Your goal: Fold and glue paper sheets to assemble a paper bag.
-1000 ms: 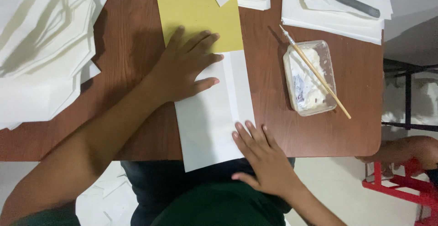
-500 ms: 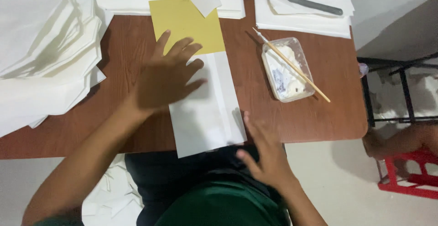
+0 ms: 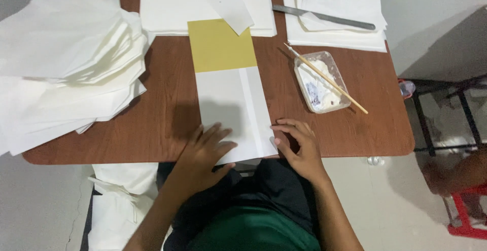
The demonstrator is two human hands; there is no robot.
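Note:
A folded white sheet of paper (image 3: 231,106) lies on the brown wooden table (image 3: 162,114), partly covering a yellow card (image 3: 220,45) behind it. My left hand (image 3: 205,154) lies flat with fingers spread on the sheet's near left corner. My right hand (image 3: 299,147) rests at the sheet's near right edge, fingers curled, fingertips touching the folded strip. Neither hand grips anything.
A heap of folded white papers (image 3: 61,68) fills the table's left side. More white stacks (image 3: 203,2) lie at the back. A clear plastic tub of white paste (image 3: 320,82) with a thin wooden brush stick (image 3: 327,78) sits right, a metal blade (image 3: 324,18) behind it. Another person's limb (image 3: 456,172) shows at far right.
My left hand slid from the sheet's upper part down to its near corner. My right hand moved up onto the sheet's right edge. The camera view pulled back.

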